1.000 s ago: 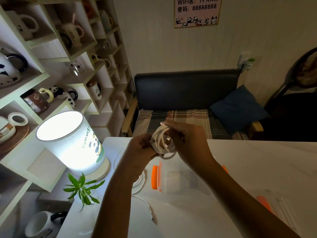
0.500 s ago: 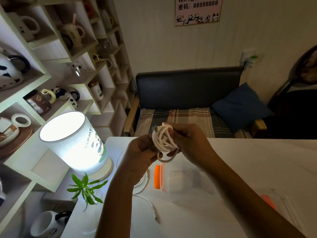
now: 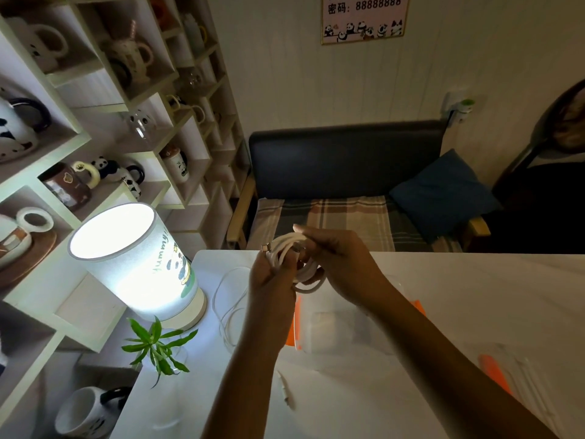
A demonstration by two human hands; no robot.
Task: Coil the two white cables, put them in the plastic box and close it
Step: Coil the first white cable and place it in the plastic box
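A coiled white cable (image 3: 286, 253) is held above the white table (image 3: 474, 289) by both hands. My left hand (image 3: 269, 280) pinches the coil's left side, where a metal plug end sticks out. My right hand (image 3: 342, 264) grips the coil's right side, with loops hanging below the fingers. A second white cable (image 3: 229, 299) lies loose on the table left of my left forearm; its plug end (image 3: 286, 392) rests nearer to me. Under my arms stands the clear plastic box (image 3: 335, 331) with orange clips, open. Its clear lid (image 3: 512, 381) with an orange clip lies at the right.
A lit cylindrical lamp (image 3: 136, 264) stands at the table's left corner beside a small green plant (image 3: 158, 343). Shelves of mugs (image 3: 95, 122) fill the left wall. A dark sofa (image 3: 348, 172) with a blue cushion sits beyond the table's far edge.
The coil and both hands stay almost in the same place above the box. The fingers have shifted slightly on the loops, and the plug end now points out to the left.
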